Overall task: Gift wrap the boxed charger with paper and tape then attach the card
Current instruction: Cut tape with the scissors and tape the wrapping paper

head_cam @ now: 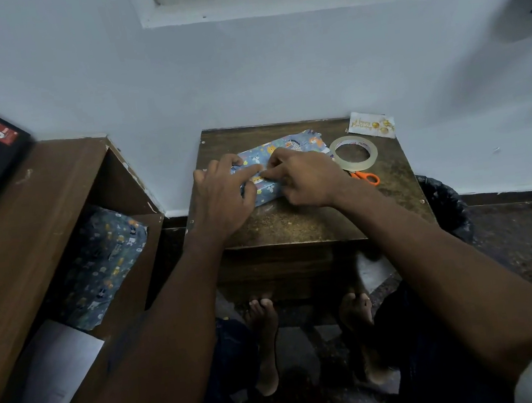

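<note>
A box wrapped in blue animal-print paper (288, 146) lies on a small brown table (300, 220). My left hand (224, 196) covers its left part, fingers curled over the far edge and thumb on the near side. My right hand (302, 176) rests on its right part, with the forefinger and thumb pinching the paper at the middle seam. The box itself is hidden under paper and hands. A roll of clear tape (355, 152) lies just right of the parcel. A small white card with gold print (370, 124) sits at the table's far right corner.
Orange-handled scissors (367, 178) lie under my right wrist's far side, near the tape. A brown shelf unit (56, 200) on the left holds more blue wrapping paper (105, 264) and white sheets (54, 371). A black bin bag (446, 206) stands right of the table. A wall runs close behind.
</note>
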Motion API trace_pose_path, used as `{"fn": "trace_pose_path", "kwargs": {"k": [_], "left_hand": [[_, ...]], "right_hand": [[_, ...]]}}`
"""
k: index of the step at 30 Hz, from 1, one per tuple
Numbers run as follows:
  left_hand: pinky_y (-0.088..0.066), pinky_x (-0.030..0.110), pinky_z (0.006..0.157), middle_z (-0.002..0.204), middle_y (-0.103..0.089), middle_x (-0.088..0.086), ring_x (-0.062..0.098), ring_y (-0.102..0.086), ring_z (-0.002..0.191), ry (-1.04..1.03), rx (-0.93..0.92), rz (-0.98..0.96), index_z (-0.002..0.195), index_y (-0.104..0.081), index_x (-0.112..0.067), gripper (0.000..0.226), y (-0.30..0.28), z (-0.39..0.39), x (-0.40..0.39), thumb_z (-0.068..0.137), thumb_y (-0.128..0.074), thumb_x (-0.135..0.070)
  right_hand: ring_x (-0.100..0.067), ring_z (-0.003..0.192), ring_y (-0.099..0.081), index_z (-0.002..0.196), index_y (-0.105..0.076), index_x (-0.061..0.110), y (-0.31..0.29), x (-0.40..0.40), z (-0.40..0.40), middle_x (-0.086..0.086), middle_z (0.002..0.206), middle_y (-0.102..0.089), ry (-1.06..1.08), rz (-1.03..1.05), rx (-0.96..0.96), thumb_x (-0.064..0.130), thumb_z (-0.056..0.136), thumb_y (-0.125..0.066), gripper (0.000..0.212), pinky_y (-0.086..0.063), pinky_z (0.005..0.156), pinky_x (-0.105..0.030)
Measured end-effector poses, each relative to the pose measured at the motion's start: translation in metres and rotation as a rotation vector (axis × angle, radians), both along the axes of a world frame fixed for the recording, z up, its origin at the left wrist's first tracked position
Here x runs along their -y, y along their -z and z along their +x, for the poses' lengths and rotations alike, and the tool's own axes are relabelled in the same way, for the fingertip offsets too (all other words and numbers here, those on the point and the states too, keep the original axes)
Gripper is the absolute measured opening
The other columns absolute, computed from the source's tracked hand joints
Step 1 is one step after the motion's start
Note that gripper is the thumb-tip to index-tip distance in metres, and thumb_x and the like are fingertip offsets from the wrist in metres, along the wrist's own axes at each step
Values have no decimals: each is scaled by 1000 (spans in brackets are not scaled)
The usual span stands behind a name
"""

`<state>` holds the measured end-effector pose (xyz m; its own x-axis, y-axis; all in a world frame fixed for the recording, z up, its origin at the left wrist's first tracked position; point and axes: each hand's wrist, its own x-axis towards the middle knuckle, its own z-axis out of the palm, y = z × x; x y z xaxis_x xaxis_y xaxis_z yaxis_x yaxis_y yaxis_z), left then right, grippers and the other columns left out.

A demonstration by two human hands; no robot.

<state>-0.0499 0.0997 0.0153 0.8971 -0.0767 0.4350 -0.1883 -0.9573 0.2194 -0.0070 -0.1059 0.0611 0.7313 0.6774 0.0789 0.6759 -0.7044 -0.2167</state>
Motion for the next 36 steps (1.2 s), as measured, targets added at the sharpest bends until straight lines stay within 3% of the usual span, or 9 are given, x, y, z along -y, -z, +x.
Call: {"fn": "trace_pose_path", "kwargs": {"k": [6,11,15,17,21,25,27,31,36], "left_hand": [[-28,39,80,125,-65,5,29,-62,100,-31,-4,34,128,-76,-26,46,0,1,1,92,-48,-35],[-28,39,82,120,-65,5,28,-62,102,-53,-5,-16,124,-78,-24,42,-1,4,5,87,-58,-31],[-30,39,85,120,-64,4,28,-60,106,-89,-17,-84,122,-78,-23,44,-5,8,16,83,-58,-24],[-36,42,90,122,-64,3,26,-59,109,-96,-21,-132,126,-77,-22,45,-12,9,23,85,-59,-17],[-34,37,95,117,-65,-1,24,-57,111,-91,-21,-343,120,-79,-25,46,-27,17,52,84,-58,-5],[-49,42,93,110,-67,0,24,-58,108,48,-33,-450,114,-81,-22,39,-35,23,88,88,-58,-6],[-52,44,93,111,-67,1,23,-58,108,127,-58,-458,116,-82,-22,38,-36,27,108,90,-59,-7],[-54,37,92,116,-67,-1,18,-61,109,170,-147,-584,117,-81,-24,34,-40,39,136,94,-63,-7],[-48,22,87,123,-70,-2,-2,-59,89,121,-195,-744,120,-79,-25,37,-45,51,144,95,-61,-5]], "right_hand": [[-26,115,-53,137,-61,22,2,-11,-4,-4,124,-46,20,-114,79,20,93,-62,44,-38,65,-36],[-29,119,-47,136,-62,15,7,-15,-3,-10,130,-45,21,-98,31,14,91,-62,46,-45,77,-38],[-22,115,-59,116,-81,14,-1,5,0,-6,123,-60,56,156,-218,-5,84,-61,42,-47,96,-28],[-20,110,-64,100,-84,11,-6,16,-1,-3,113,-70,131,349,-231,-9,78,-59,39,-45,94,-20],[-16,92,-68,93,-83,20,-18,41,6,4,99,-77,411,530,-106,0,72,-56,40,-55,84,-33],[-13,75,-67,75,-79,25,-17,79,21,8,74,-72,633,437,-112,2,73,-66,26,-49,67,-28],[-15,84,-68,73,-77,25,-12,100,28,10,77,-71,704,366,-126,8,77,-77,18,-52,72,-30],[-23,91,-67,79,-75,22,0,121,31,0,91,-74,740,184,-203,8,73,-76,15,-58,80,-36],[-27,88,-67,80,-81,14,12,119,36,-8,83,-75,671,106,-182,15,70,-73,12,-60,77,-41]]}}
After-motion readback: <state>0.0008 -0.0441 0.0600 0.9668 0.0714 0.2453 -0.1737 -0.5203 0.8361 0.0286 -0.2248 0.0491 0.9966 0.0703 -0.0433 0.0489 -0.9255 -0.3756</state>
